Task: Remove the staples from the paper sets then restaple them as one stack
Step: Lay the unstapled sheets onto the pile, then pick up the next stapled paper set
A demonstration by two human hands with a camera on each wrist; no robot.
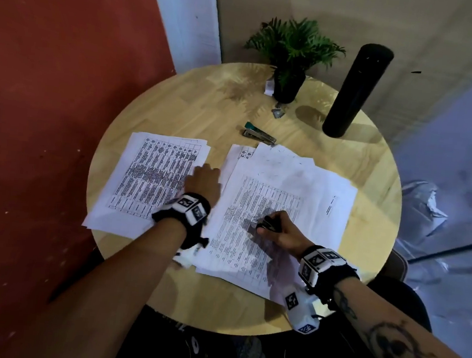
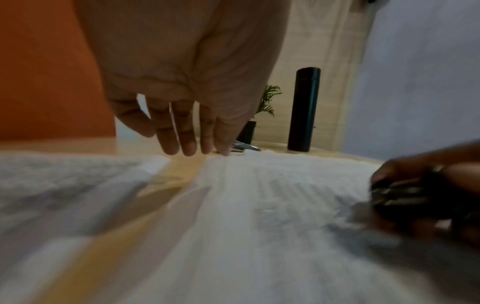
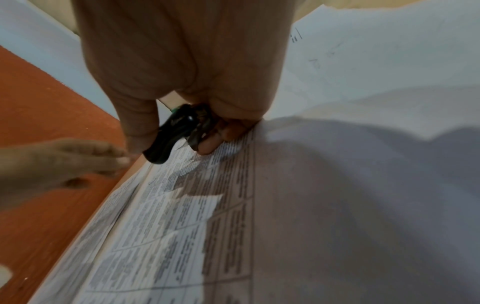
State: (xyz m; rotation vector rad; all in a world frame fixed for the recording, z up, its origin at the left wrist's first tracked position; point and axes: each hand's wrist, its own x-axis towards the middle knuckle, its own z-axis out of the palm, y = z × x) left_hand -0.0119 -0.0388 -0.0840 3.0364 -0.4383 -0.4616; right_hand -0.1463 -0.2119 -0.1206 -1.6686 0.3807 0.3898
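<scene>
Two sets of printed paper lie on the round wooden table: a left set and a larger, fanned right set. My left hand hovers with straight fingers over the gap between them, at the left set's right edge. My right hand rests on the right set and grips a black staple remover, seen close up as the staple remover between thumb and fingers in the right wrist view. A green and grey stapler lies beyond the papers.
A potted plant and a tall black cylinder stand at the table's far side. A small white box and a few grey metal bits lie by the pot. A red wall is at the left.
</scene>
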